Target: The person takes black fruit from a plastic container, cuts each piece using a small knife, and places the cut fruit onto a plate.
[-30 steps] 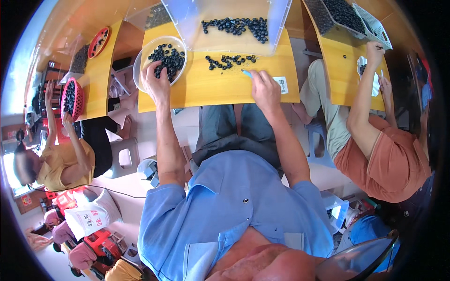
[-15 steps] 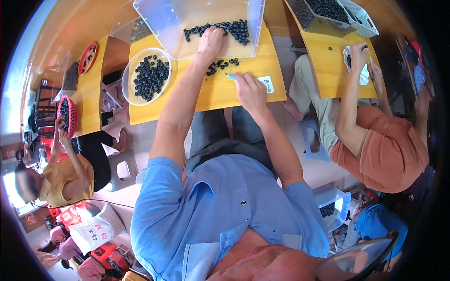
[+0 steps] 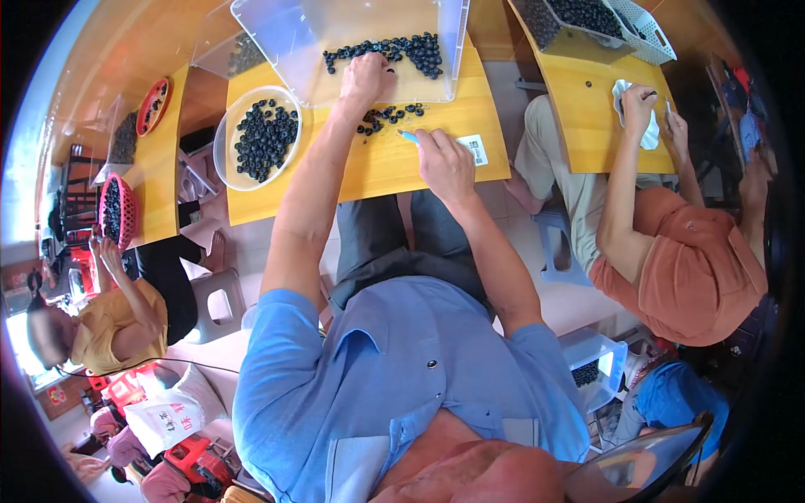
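Observation:
My left hand (image 3: 364, 79) reaches into a tilted clear plastic bin (image 3: 293, 52) with its fingers pinched together; whatever they hold is hidden. Along the bin's far part lies a heap of dark, round, berry-like pieces (image 3: 426, 57). Over the table's near part my right hand (image 3: 447, 164) is closed around a small tool with a light-blue end (image 3: 408, 137) pointing left. Between both hands, several loose dark pieces (image 3: 390, 114) lie on the yellow table (image 3: 377, 172). A round clear bowl (image 3: 223, 153) with many of the same pieces stands left of my left forearm.
A white printed card (image 3: 472, 150) lies right of my right hand. To the right, a person in an orange shirt (image 3: 692, 260) works at another table with a filled bin (image 3: 579, 44). At the left, a person in yellow (image 3: 126, 323) sits by a pink basket (image 3: 128, 214).
My left hand has drawn slightly back toward me and to the left inside the bin. My right hand stays nearly in place with the blue-ended tool.

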Motion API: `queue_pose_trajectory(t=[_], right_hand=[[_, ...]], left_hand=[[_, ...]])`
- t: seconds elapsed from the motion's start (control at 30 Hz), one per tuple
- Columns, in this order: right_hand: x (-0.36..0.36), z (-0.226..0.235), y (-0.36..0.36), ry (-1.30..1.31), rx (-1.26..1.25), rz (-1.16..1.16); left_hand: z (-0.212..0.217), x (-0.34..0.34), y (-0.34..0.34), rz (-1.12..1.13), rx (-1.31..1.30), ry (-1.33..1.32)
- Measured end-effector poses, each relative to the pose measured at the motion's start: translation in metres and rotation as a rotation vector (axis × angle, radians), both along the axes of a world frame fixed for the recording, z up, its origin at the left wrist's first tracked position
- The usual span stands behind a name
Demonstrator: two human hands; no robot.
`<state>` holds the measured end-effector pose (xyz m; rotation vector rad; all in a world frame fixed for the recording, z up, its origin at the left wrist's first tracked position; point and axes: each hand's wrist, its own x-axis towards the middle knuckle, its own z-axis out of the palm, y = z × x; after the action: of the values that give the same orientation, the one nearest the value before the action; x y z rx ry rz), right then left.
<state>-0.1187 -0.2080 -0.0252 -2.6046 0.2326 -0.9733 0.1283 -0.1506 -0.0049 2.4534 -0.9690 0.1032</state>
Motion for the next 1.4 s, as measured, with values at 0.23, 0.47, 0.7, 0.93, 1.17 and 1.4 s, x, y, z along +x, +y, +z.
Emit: queue_pose_trajectory(t=[0.23, 0.47, 0.7, 0.93, 1.17, 1.4], right_hand=[[0.001, 0.001, 0.002, 0.014, -0.015, -0.008], [0.001, -0.003, 0.002, -0.029, 0.006, -0.014], [0.0, 0.004, 0.001, -0.041, 0.005, 0.003], [0.001, 0.002, 0.004, 0.01, 0.025, -0.003], [-0.001, 0.0, 0.001, 0.006, 0.023, 0.018], [-0.002, -0.005, 0.001, -0.033, 0.035, 0.018]], left_hand=[[0.008, 0.012, -0.006, -0.004, 0.142, 0.089], [0.025, -0.018, 0.034, 0.139, -0.267, 0.137], [0.005, -0.097, 0.103, 0.208, -1.146, 0.877], [-0.01, -0.13, 0.106, 0.186, -1.175, 1.034], [-0.021, -0.145, 0.097, 0.071, -1.017, 0.917], [-0.027, -0.154, 0.095, 0.122, -0.91, 0.89]])
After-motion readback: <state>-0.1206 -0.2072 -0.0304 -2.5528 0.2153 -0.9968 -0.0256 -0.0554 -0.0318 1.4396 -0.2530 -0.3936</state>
